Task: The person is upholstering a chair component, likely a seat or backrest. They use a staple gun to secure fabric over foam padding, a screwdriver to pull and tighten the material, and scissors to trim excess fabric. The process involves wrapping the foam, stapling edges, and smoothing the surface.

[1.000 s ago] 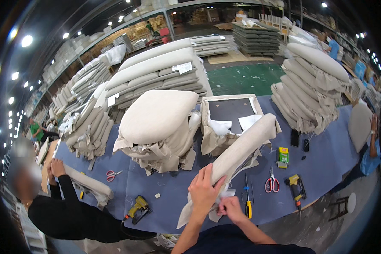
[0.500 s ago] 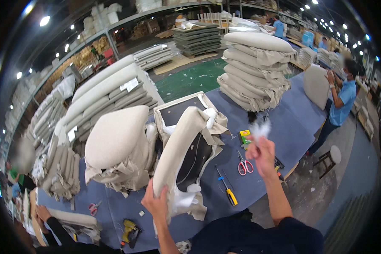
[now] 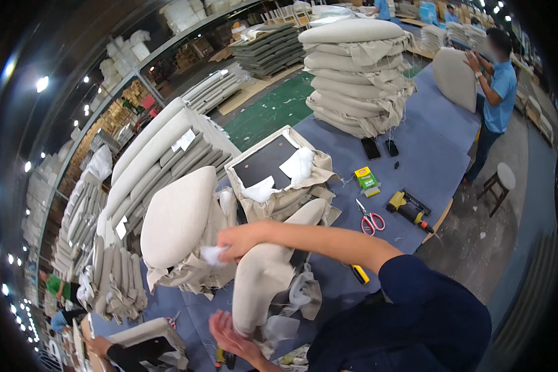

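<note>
My right hand (image 3: 239, 240) reaches across to the left, above a beige upholstered piece (image 3: 263, 273), and pinches a tuft of white stuffing (image 3: 214, 255). My left hand (image 3: 232, 335) lies at the lower end of that piece with its fingers spread, and I cannot tell whether it touches the fabric. Loose cloth and white padding (image 3: 304, 288) hang from the piece's right side. Its middle is partly hidden by my right forearm. Just left of my right hand stands a pile of beige cushions (image 3: 177, 217).
Right of my forearm lie red-handled scissors (image 3: 370, 220), a yellow-green box (image 3: 366, 180) and a yellow nail gun (image 3: 409, 208). A yellow-handled screwdriver (image 3: 359, 273) shows below the arm. Behind stand an upturned seat (image 3: 273, 164) and a tall cushion stack (image 3: 356, 80). A co-worker (image 3: 499, 93) handles a cushion at right.
My right hand has swung left across the upholstered piece with the white stuffing. The piece has turned and lies lower; my left hand has loosened from its side. The view has shifted.
</note>
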Demonstrator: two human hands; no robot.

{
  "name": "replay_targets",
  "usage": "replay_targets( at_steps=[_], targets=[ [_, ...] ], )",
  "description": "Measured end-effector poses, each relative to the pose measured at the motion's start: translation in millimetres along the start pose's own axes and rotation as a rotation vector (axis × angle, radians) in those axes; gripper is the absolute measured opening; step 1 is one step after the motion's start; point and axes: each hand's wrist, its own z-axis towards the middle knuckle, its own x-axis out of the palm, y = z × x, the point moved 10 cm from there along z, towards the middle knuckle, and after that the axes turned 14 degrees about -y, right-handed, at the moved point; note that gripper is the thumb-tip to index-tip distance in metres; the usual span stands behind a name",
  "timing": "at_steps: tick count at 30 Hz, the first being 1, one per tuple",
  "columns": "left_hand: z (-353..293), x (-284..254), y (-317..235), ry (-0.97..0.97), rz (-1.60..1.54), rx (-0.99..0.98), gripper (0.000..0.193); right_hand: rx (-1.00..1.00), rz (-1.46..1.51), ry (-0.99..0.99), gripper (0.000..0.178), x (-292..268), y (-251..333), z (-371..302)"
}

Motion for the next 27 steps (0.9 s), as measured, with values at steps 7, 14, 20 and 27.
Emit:
replay_targets(
  at_steps=[7, 14, 20, 27],
  targets=[
    [115, 115, -81, 0.23, -0.034, 0.005, 0.03, 0.03, 0.159, -0.1, 0.029, 21, 44, 19],
    [147, 134, -7, 0.197, -0.159, -0.163, 0.017, 0.047, 0.339, -0.19, 0.029, -20, 15, 16],
    [140, 167, -10, 0.341, -0.202, -0.217, 0.026, 0.066, 0.359, -0.298, 0.028, -44, -5, 17],
    [138, 173, -4, 0.398, -0.185, -0.317, 0.014, 0.031, 0.387, -0.284, 0.048, -44, -3, 26]
  ],
)
